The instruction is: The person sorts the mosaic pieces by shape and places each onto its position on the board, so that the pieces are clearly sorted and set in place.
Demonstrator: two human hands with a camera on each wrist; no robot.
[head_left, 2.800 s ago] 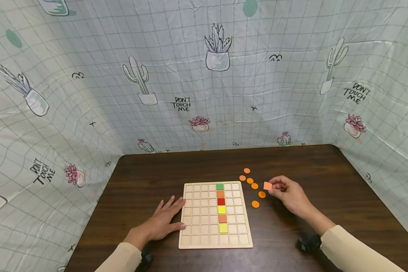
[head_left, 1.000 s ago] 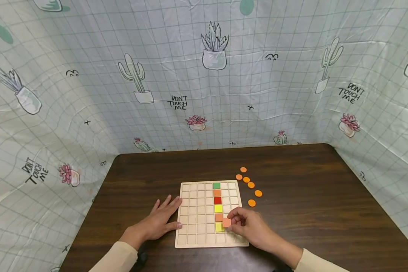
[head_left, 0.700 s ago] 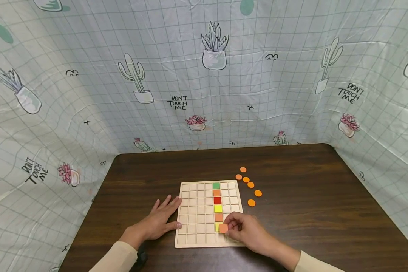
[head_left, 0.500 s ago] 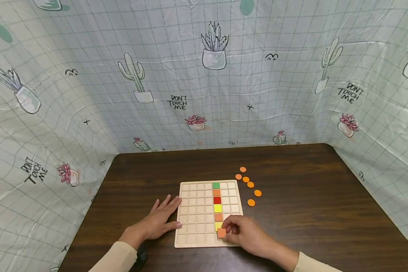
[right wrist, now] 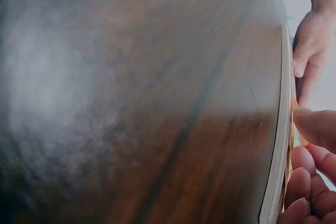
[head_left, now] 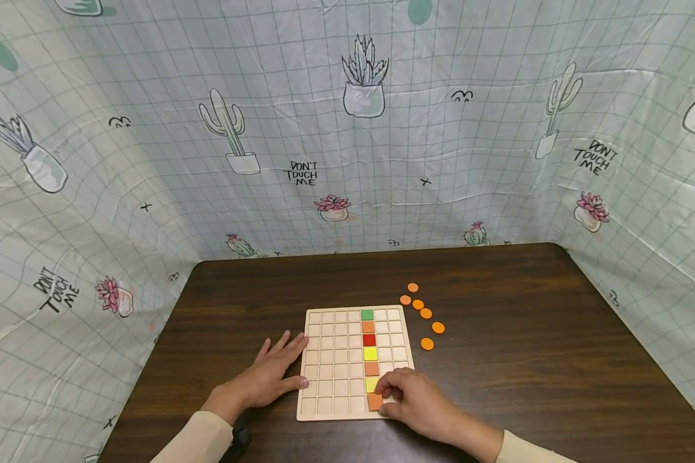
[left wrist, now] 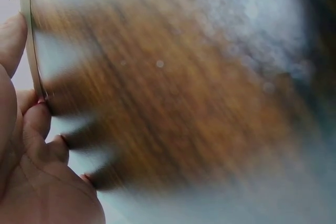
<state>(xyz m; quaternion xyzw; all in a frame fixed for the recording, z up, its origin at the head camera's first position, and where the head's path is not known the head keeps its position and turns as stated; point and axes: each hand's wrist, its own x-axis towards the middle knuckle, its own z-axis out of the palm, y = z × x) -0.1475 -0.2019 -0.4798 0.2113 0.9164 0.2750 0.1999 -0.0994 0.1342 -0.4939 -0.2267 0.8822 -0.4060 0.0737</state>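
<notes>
A wooden grid board (head_left: pixel 333 370) lies flat on the dark table. One of its columns holds square tiles: green (head_left: pixel 367 315), orange, red (head_left: pixel 369 339), yellow (head_left: pixel 370 354), orange and yellow again. At that column's near end, my right hand (head_left: pixel 419 402) pinches an orange square tile (head_left: pixel 374 402) between thumb and fingers, over the bottom cell. In the right wrist view a sliver of orange shows by the thumb (right wrist: pixel 317 127). With fingers spread, my left hand (head_left: pixel 260 379) rests on the table, its fingertips and thumb touching the board's left edge (left wrist: pixel 30 40).
Several round orange discs (head_left: pixel 426 313) lie scattered on the table (head_left: pixel 509 321) to the right of the board's far half. A patterned curtain (head_left: pixel 266 116) surrounds the table's back and sides.
My right hand has carried the orange square tile from beside the discs, leftward and then toward the near edge, down to the column's bottom cell. The left hand stays at the board's edge.
</notes>
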